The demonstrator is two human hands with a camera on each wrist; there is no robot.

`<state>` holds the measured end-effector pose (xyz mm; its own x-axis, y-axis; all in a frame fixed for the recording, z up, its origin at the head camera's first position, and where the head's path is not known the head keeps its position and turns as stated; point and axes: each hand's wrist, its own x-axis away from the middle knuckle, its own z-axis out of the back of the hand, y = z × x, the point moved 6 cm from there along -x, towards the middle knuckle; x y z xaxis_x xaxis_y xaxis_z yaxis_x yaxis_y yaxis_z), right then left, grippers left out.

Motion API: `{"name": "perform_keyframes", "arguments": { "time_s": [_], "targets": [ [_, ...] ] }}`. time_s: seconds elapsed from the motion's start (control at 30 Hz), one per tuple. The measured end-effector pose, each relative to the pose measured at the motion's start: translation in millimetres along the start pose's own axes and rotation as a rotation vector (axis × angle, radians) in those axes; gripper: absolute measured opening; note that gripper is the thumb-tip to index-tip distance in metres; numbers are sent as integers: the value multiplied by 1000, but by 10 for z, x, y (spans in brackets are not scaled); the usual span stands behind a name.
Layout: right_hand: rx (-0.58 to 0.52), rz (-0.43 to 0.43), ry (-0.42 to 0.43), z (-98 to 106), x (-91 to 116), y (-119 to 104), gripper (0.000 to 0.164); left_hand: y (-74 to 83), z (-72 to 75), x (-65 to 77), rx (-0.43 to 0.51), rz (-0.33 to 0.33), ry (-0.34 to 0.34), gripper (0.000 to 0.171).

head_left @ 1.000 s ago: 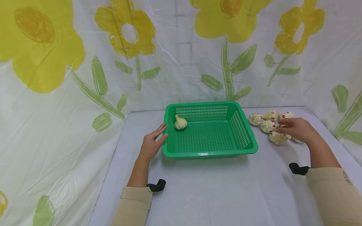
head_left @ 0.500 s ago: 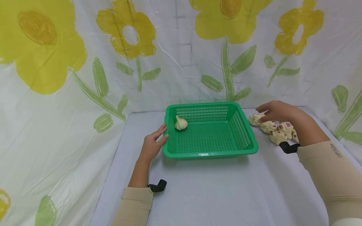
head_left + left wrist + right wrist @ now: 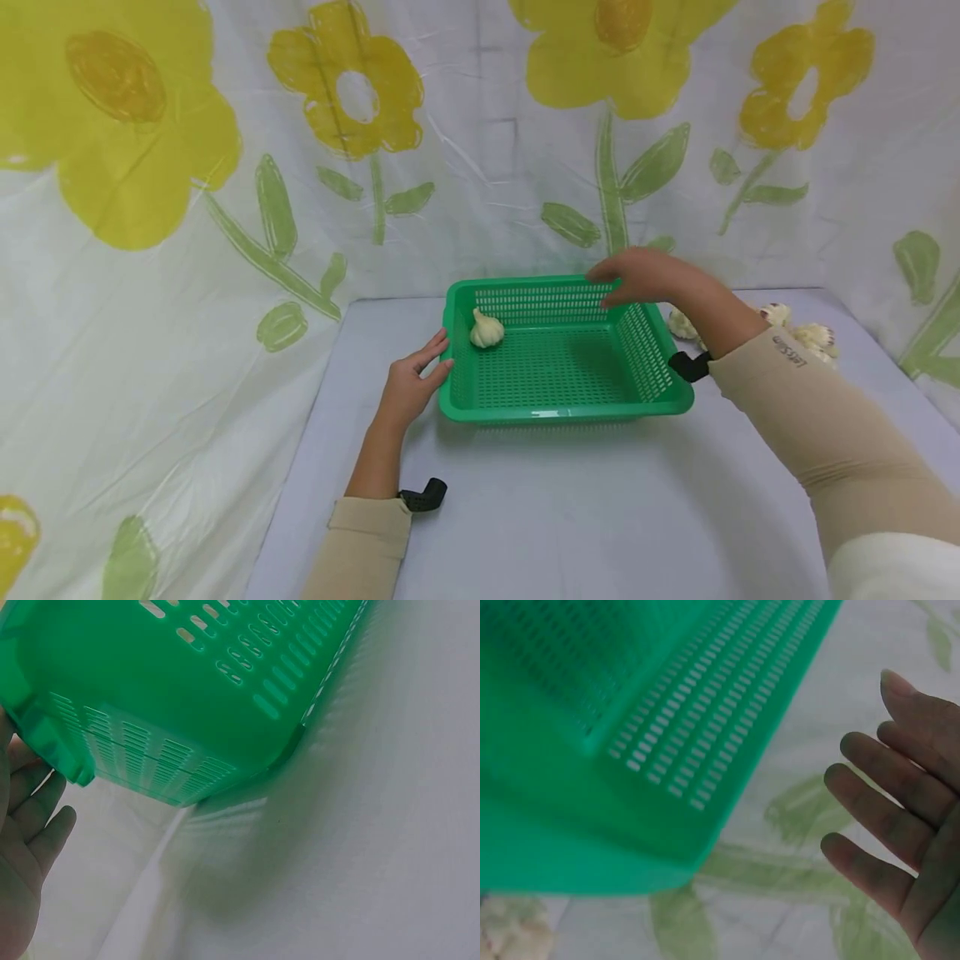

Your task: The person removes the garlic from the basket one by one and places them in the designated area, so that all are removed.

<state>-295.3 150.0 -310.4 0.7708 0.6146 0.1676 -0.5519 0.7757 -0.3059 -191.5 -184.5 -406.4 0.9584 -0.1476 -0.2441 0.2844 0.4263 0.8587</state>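
A green plastic basket [image 3: 566,412] stands on the white-covered table, with one garlic bulb [image 3: 487,331] in its back left corner. At the basket's left rim my left hand [image 3: 408,387] rests with straight, spread fingers. In the left wrist view, the left hand's fingers [image 3: 46,836] lie beside the overhanging rim. Above the basket's back right corner hovers my right hand [image 3: 648,273], palm downward. Loosely extended fingers [image 3: 881,814] appear in the right wrist view, and nothing shows between them. Several more garlic bulbs [image 3: 813,336] lie right of the basket, partly hidden by my right forearm.
A white cloth with yellow flowers [image 3: 360,96] hangs behind and at both sides of the table. In front of the basket runs the white tabletop [image 3: 562,508]. Each wrist carries a small black camera mount [image 3: 424,495].
My right hand has moved left from the garlic bulbs on the table to above the basket's back right corner. The left hand has stayed at the left rim.
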Motion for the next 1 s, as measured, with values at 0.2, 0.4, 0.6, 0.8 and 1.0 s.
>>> {"name": "perform_keyframes", "arguments": {
  "time_s": [0.2,0.4,0.6,0.8,1.0],
  "targets": [
    [31,114,-48,-142,-381,-313,48,-204,-30,-52,6,4,9,44],
    [7,161,-116,-398,-683,-581,48,-391,-60,-86,27,-26,23,45],
    [-113,234,-131,-610,-921,-779,49,-404,-70,-84,37,-42,26,47],
    [-135,302,-126,-765,-1141,-875,49,-393,-62,-93,6,-54,31,47],
    [-139,276,-138,-906,-1305,-920,51,-407,-56,-89,-1,-57,28,46]
  ]
}}
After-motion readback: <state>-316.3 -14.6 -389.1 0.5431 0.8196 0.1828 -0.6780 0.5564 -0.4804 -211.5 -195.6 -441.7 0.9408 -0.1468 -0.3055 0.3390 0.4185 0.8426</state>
